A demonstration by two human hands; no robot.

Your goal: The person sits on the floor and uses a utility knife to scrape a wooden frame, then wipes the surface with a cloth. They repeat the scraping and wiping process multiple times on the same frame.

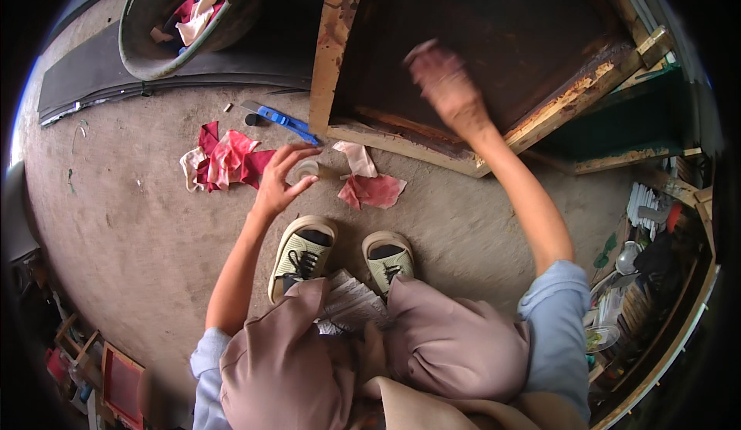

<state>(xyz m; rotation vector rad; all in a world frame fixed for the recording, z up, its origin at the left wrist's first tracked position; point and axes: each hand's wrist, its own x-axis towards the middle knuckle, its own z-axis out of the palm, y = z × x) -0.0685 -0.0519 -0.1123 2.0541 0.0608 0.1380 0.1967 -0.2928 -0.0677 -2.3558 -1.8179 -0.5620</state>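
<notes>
My left hand is over the floor, thumb and fingers apart in a curve. A small, pale, round thing like a tape roll or a jar, partly blurred, lies at its fingertips; no firm grip shows. My right hand is over the dark panel inside a paint-stained wooden frame. Motion smears its reddish fingers, and I cannot make out whether a cloth is under them. Near my left hand are red and white cloth scraps, a blue utility knife, a pink scrap and a whitish scrap.
A greenish bucket with coloured rags stands at the upper left on a dark flat sheet. A second framed dark green panel leans at the right. Along the right edge is a cluttered box. A small red framed panel sits lower left.
</notes>
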